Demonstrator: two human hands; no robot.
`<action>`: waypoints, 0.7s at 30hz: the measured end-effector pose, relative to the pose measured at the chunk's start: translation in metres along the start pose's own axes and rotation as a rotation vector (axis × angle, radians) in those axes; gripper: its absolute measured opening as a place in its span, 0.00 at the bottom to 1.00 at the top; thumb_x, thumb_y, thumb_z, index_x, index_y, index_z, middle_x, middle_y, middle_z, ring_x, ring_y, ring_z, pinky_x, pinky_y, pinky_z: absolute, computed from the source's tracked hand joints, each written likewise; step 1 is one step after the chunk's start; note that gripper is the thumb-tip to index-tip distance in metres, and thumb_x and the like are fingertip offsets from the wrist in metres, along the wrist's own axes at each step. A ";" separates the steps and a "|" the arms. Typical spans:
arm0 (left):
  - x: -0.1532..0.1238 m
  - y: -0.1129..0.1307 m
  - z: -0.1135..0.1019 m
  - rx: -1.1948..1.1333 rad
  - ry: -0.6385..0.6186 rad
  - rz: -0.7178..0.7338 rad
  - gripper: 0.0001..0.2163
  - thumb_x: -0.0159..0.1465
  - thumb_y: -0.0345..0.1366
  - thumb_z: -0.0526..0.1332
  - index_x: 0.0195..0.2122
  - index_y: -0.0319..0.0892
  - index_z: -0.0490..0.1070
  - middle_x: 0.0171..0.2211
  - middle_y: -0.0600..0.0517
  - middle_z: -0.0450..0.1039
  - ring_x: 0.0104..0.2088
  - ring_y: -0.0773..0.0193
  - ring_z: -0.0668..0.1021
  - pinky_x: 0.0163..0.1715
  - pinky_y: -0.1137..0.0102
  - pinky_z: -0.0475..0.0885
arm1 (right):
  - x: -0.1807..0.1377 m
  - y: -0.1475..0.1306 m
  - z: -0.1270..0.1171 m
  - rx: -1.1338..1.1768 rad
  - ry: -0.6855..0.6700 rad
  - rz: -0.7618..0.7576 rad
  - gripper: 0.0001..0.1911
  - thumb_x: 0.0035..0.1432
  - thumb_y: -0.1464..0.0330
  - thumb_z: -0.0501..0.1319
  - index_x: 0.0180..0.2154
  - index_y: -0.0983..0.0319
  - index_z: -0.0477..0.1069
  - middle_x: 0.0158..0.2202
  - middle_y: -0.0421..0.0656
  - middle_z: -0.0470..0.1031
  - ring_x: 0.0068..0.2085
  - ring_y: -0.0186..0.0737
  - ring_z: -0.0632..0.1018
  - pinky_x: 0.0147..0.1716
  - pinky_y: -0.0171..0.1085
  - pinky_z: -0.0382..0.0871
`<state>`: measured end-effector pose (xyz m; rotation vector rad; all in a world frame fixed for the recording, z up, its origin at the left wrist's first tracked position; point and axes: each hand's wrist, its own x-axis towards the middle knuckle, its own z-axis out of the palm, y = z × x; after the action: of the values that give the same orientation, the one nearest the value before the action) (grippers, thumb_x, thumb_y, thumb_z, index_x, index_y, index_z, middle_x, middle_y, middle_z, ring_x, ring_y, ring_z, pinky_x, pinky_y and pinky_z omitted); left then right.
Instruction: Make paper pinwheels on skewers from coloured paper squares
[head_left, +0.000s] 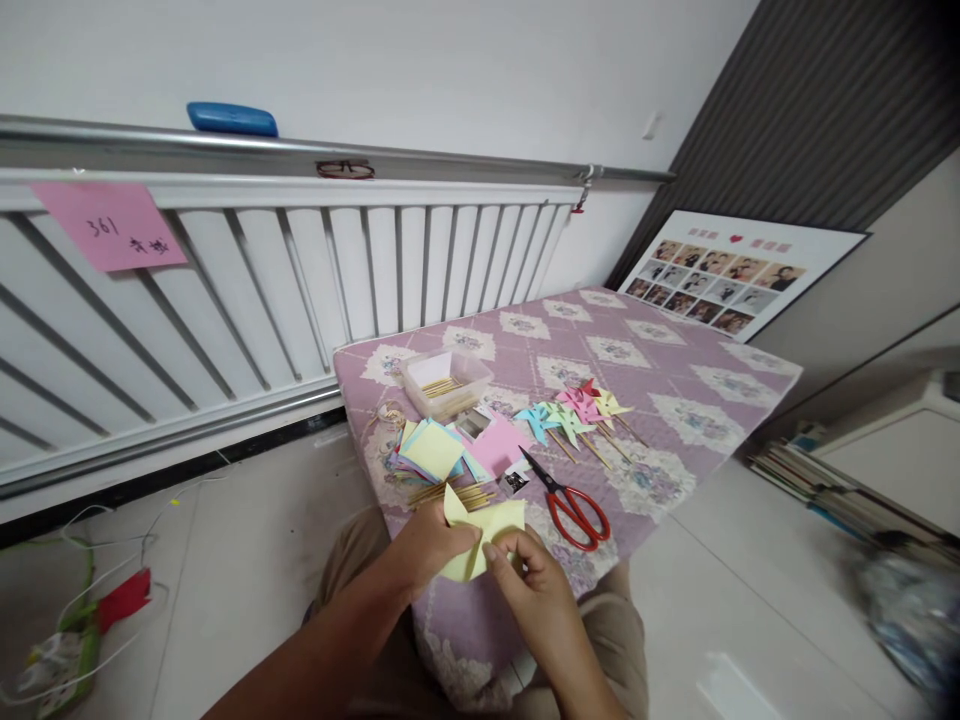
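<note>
Yellow sheet (504,516): positioned above the near end of the table (660,385), held by both hands. The left hand (431,543) is clamped on the left part, thumb toward the middle. The right hand (536,575) pinches the lower right part between thumb and fingers. The hands are close together (the sheet spans the gap), and one pointed corner stands up beside the left thumb.

Loose sticks (466,496) lie just beyond the left hand. Next outward is the paper stack (433,450), yellow piece uppermost, with pink paper (501,445) beside it. The scissors (554,487) lie right of the sheet, blades together, red handles toward the near side. Behind the stack, a clear box (415,392) contains more sticks. Pinwheels (579,405) lie grouped farther right. A photo board (697,285) stands tilted at the far end.
</note>
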<state>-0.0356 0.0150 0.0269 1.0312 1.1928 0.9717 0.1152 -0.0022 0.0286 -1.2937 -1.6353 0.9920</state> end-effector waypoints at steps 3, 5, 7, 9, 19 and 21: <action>-0.001 0.000 0.001 -0.002 -0.005 -0.008 0.10 0.50 0.33 0.61 0.34 0.40 0.75 0.28 0.53 0.76 0.27 0.64 0.73 0.28 0.73 0.67 | 0.001 0.000 0.000 -0.066 0.027 -0.031 0.14 0.56 0.63 0.58 0.21 0.59 0.61 0.24 0.38 0.62 0.28 0.39 0.66 0.29 0.35 0.59; -0.001 0.001 0.000 -0.004 -0.020 -0.010 0.10 0.51 0.34 0.61 0.35 0.40 0.75 0.28 0.53 0.76 0.27 0.64 0.73 0.28 0.73 0.67 | 0.001 0.001 -0.001 -0.102 0.044 -0.044 0.15 0.56 0.63 0.58 0.20 0.59 0.60 0.24 0.38 0.62 0.28 0.39 0.66 0.28 0.35 0.60; -0.001 0.000 0.000 -0.005 -0.045 -0.008 0.10 0.51 0.34 0.61 0.35 0.39 0.75 0.28 0.53 0.75 0.27 0.64 0.72 0.28 0.73 0.67 | 0.001 0.002 -0.001 -0.137 0.055 -0.059 0.15 0.56 0.64 0.58 0.20 0.58 0.59 0.23 0.38 0.61 0.27 0.38 0.66 0.27 0.35 0.60; -0.001 -0.001 -0.001 0.002 -0.066 0.000 0.09 0.52 0.34 0.61 0.35 0.39 0.75 0.28 0.53 0.75 0.27 0.65 0.72 0.28 0.73 0.66 | 0.001 0.004 -0.002 -0.171 0.058 -0.071 0.14 0.56 0.64 0.57 0.20 0.58 0.59 0.23 0.38 0.61 0.27 0.39 0.66 0.27 0.35 0.60; -0.004 0.000 -0.001 0.139 -0.027 0.032 0.14 0.54 0.33 0.60 0.42 0.40 0.75 0.35 0.50 0.78 0.29 0.64 0.75 0.29 0.74 0.67 | 0.003 0.010 -0.002 -0.229 0.030 -0.091 0.13 0.56 0.66 0.56 0.21 0.59 0.59 0.26 0.40 0.63 0.30 0.40 0.70 0.29 0.36 0.62; -0.004 -0.001 -0.001 0.151 -0.015 0.026 0.13 0.54 0.33 0.60 0.41 0.39 0.75 0.36 0.49 0.79 0.29 0.64 0.75 0.30 0.74 0.68 | 0.004 0.009 -0.001 -0.226 0.026 -0.093 0.13 0.56 0.66 0.57 0.21 0.59 0.59 0.26 0.40 0.63 0.30 0.40 0.70 0.29 0.36 0.62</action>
<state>-0.0371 0.0112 0.0267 1.1734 1.2578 0.9028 0.1190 0.0029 0.0212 -1.3578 -1.8107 0.7475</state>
